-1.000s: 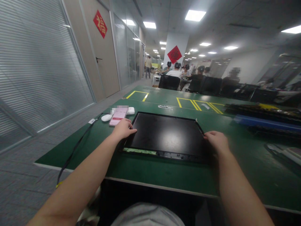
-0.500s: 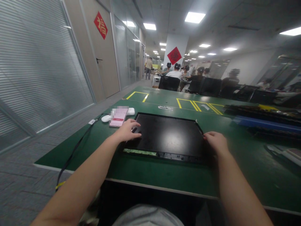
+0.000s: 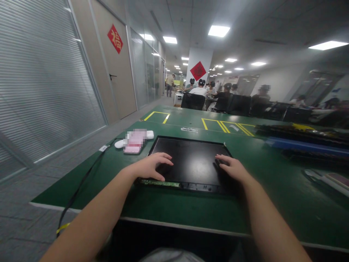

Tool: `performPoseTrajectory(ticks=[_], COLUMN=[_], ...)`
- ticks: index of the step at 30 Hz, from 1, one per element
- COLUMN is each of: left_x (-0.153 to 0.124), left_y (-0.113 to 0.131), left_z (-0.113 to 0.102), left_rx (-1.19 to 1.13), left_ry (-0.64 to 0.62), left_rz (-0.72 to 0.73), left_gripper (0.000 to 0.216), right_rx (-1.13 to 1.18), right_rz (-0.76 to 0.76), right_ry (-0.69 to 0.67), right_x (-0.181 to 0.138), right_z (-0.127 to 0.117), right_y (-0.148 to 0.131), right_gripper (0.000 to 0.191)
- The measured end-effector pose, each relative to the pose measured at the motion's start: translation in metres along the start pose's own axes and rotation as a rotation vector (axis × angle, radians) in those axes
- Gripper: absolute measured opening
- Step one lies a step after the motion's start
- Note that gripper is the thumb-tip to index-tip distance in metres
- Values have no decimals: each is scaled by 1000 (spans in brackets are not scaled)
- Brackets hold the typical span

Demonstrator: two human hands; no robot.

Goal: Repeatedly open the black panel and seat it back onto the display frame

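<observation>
A black flat display panel [image 3: 191, 160] in a thin dark frame lies face up on the green table [image 3: 174, 207]. A green circuit board strip [image 3: 160, 183] runs along the left part of its near edge. Over the panel's left side is my left hand [image 3: 154, 165], fingers stretched and thumb apart, close to the strip. My right hand [image 3: 231, 167] is over the right side, fingers extended toward the panel's middle. Neither hand grips anything. Whether the fingertips touch the panel's surface I cannot tell.
Left of the panel lie a pink phone [image 3: 133, 147], a white object [image 3: 120, 144] and a black cable [image 3: 89, 171]. Dark strips and a blue piece [image 3: 289, 143] are stacked at the right. A small clear packet [image 3: 189, 129] lies behind the panel. People sit at desks beyond.
My right hand has let go of the panel's right edge and moved left over its surface. My left hand has come nearer, toward the front edge. The view has tilted slightly upward.
</observation>
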State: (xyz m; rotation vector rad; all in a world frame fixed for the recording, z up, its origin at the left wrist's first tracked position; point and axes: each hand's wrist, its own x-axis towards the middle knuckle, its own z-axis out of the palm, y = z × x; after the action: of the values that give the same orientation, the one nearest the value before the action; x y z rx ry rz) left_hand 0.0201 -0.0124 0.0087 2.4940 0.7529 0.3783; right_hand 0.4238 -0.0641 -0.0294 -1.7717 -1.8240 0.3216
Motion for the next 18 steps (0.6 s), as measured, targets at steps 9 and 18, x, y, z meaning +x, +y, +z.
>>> performPoseTrajectory(ticks=[9, 18], left_x=[5, 4], left_y=[-2, 12], left_z=[5, 5], left_rx=[-58, -132], left_ry=[6, -32], left_rz=[133, 129], left_gripper=[49, 45], right_rx=[-5, 66], right_rz=[55, 78], right_ry=[-78, -99], right_x=[2, 3], right_z=[5, 6], right_y=[7, 5], right_gripper=[43, 38])
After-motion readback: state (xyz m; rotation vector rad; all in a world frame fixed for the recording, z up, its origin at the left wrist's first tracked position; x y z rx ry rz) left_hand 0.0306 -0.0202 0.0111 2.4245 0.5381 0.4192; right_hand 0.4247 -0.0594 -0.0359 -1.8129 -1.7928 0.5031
